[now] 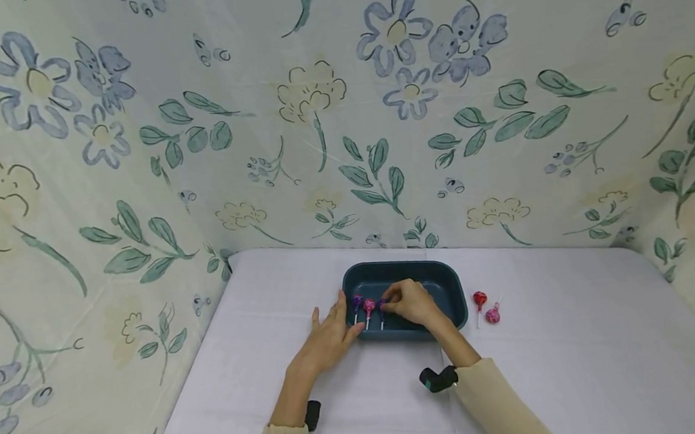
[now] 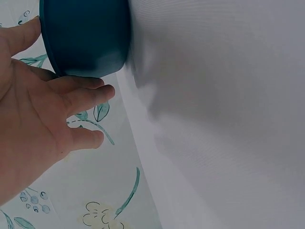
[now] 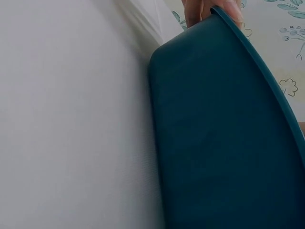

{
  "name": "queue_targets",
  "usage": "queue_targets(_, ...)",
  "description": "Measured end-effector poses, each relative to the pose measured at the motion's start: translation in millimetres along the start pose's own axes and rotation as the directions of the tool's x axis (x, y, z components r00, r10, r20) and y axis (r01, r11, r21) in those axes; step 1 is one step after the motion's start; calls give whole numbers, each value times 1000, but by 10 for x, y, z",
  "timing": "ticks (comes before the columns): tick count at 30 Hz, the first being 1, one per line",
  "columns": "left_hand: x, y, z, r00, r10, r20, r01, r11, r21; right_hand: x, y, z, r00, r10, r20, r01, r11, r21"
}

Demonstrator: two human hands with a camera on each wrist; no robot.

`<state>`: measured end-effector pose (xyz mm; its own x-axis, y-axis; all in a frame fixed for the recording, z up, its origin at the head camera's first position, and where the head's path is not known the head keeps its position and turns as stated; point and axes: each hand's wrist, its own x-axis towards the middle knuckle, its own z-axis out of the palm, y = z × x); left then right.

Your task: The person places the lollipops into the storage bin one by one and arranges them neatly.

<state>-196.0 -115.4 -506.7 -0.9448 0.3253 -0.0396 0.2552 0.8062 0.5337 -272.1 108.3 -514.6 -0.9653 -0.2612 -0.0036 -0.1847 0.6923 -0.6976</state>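
Note:
A dark blue-green tray [image 1: 382, 270] stands on the white-covered table. Inside its left part, a purple lollipop [image 1: 357, 299] and a pink lollipop [image 1: 369, 304] lie side by side, sticks toward the front. Just right of them, my right hand [image 1: 414, 302] pinches another purple lollipop [image 1: 381, 303] by its head, its stick also toward the front. My left hand [image 1: 328, 338] rests against the tray's left end, thumb at the front rim and fingers extended along the outer wall. The right wrist view shows mainly the tray's front wall [image 3: 219, 119]; the pinched lollipop is hidden there.
To the right of the tray, a red lollipop [image 1: 480, 298] and a pink patterned lollipop [image 1: 493, 315] lie on the white tablecloth [image 1: 577, 335]. A flower-printed curtain [image 1: 328, 123] hangs behind the table and along its sides.

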Motion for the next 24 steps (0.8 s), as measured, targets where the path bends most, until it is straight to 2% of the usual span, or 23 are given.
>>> queue_targets(24,0,3,-1,1000,3,1,-3,1000,5,8,10,15,999,38,33,-37,999,-37)
